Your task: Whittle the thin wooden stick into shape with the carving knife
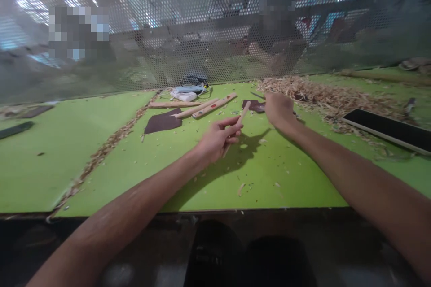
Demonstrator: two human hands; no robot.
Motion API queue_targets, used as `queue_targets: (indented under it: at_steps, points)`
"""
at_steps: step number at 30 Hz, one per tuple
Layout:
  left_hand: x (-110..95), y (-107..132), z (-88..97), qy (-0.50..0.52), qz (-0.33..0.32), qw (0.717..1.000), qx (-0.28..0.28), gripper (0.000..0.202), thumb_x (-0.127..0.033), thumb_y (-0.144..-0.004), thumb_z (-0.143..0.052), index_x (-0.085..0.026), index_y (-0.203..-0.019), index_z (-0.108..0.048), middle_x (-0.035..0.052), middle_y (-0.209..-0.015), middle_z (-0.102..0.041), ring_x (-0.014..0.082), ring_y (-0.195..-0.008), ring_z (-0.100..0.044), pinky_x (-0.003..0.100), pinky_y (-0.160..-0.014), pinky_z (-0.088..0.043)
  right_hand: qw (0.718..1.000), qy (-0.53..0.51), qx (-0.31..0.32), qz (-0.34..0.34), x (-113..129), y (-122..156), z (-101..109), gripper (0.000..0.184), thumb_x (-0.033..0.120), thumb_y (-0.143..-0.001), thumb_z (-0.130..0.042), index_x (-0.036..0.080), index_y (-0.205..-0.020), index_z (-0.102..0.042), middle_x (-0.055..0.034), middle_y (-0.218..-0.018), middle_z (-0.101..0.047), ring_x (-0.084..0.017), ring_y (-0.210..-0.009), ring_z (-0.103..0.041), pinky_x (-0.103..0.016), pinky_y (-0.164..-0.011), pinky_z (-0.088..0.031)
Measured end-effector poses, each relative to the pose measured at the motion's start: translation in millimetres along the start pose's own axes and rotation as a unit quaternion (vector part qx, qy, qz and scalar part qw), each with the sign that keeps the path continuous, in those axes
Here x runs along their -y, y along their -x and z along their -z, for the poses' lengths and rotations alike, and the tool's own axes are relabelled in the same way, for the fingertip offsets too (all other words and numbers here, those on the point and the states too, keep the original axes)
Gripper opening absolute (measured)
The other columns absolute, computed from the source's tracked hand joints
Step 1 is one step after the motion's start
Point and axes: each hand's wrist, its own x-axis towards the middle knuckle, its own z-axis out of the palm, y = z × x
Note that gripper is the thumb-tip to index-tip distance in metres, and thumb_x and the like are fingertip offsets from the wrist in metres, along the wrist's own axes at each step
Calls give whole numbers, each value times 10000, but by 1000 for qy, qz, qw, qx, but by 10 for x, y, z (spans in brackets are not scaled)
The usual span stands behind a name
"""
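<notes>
My left hand (218, 136) is closed round a thin wooden stick (243, 113) that points up and away from me over the green bench top (134, 166). My right hand (278, 108) reaches further back and rests on a small dark sheet (253, 105) lying on the bench; its fingers are curled down and what they grip is hidden. A thin blade-like tip (256, 95) pokes out just left of that hand.
Three more wooden sticks (208, 106) and a larger dark sheet (163, 122) lie behind my left hand. Wood shavings (313, 94) are heaped at the back right. A flat black slab (387, 130) sits on the right. A perforated metal screen (202, 31) closes the back, with a person behind it.
</notes>
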Motion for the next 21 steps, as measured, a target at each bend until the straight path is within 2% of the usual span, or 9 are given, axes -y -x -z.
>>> queue_targets:
  at_steps: [2, 4, 7, 10, 15, 21]
  points:
    - [-30, -2, -32, 2, -4, 999, -33, 226, 99, -894, -668, -41, -1015, -797, 53, -766, -632, 42, -567, -508, 111, -435, -306, 1000, -3, -12, 10, 22, 30, 46, 344, 64, -1068, -444, 50, -1271, -722, -223, -1070, -763, -235, -900, -684, -302, -710, -405]
    - [-57, -14, -35, 6, -6, 999, -50, 239, 103, -903, -649, -48, -1020, -793, 46, -747, -630, 42, -553, -504, 111, -435, -311, 999, -11, -8, 50, 133, 120, 79, 355, 91, -1087, -416, 66, -1239, -736, -192, -1012, -764, -225, -834, -676, -294, -676, -413]
    - [-63, -44, 11, 16, -15, 999, -46, 237, 87, -926, -634, -68, -1014, -792, 41, -749, -631, 43, -560, -509, 105, -445, -333, 993, -6, 14, 120, 351, 297, 86, 453, 63, -1094, -306, 58, -1263, -725, -171, -984, -767, -202, -732, -656, -290, -635, -428]
    - [-37, -68, 50, 20, -24, 999, -40, 199, 68, -933, -646, -72, -951, -785, 41, -764, -632, 39, -581, -519, 100, -455, -336, 987, 30, -1, 161, 480, 409, 49, 483, 45, -1069, -284, 55, -1281, -718, -193, -1021, -775, -243, -802, -709, -309, -646, -444]
    - [-14, -61, 3, 26, -14, 998, -49, 187, 81, -926, -649, -58, -895, -771, 32, -733, -616, 35, -564, -501, 107, -456, -331, 986, 52, -33, 154, 470, 392, -27, 455, 76, -1077, -298, 61, -1266, -711, -216, -1079, -773, -294, -903, -756, -321, -667, -467]
    - [-14, -29, 8, 39, -9, 998, -46, 245, 90, -927, -637, -65, -1034, -794, 61, -813, -649, 52, -615, -550, 105, -472, -374, 990, 41, -25, 135, 434, 313, -15, 413, 85, -1099, -328, 57, -1295, -691, -208, -1093, -778, -273, -907, -739, -317, -705, -487]
